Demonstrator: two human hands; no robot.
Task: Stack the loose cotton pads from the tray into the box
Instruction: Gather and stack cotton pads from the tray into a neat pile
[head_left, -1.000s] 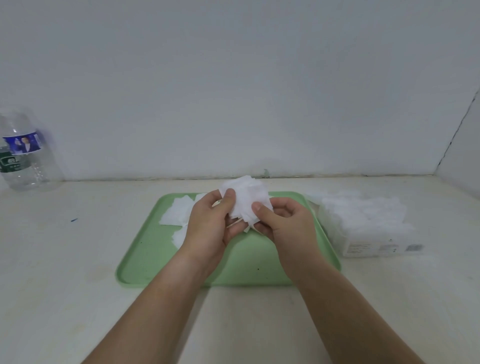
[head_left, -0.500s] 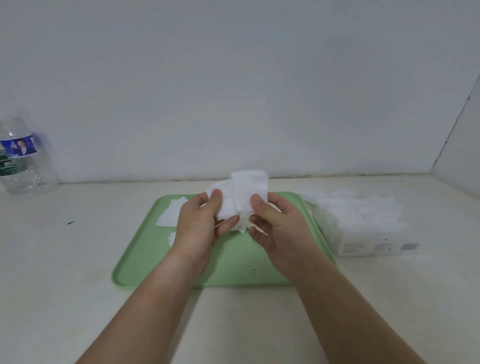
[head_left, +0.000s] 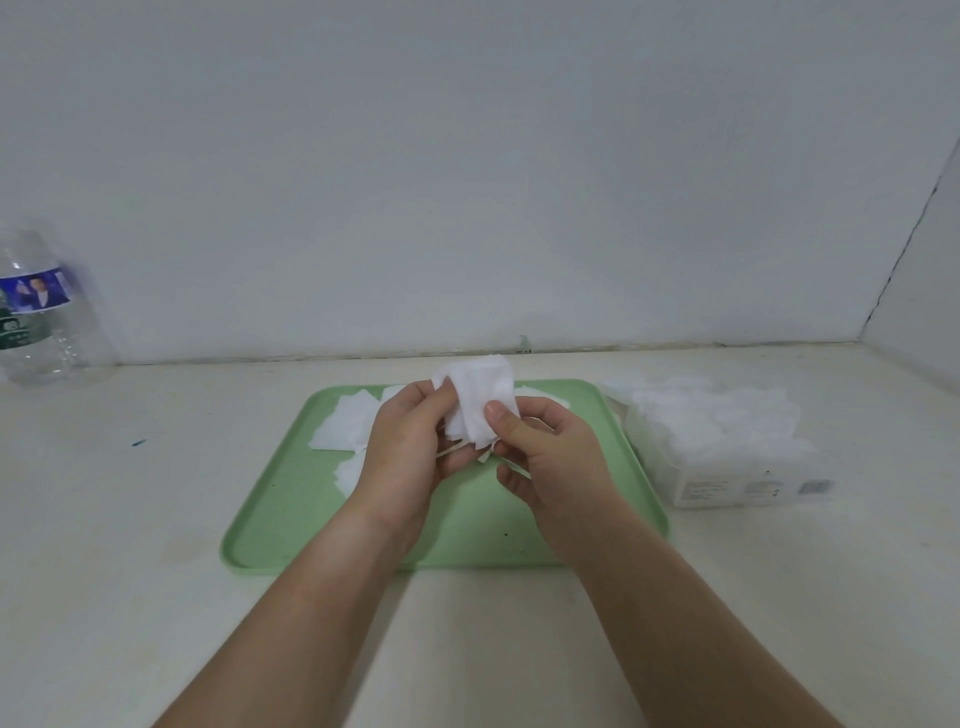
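On the pale table, mid-frame, I saw the left hand and right hand pinching a bunch of cotton pads between them above the green tray; the box sat centre-right.

A pale tabletop is backed by a plain white wall; a corner seam (dark, cracked) is seen at two o'clock.
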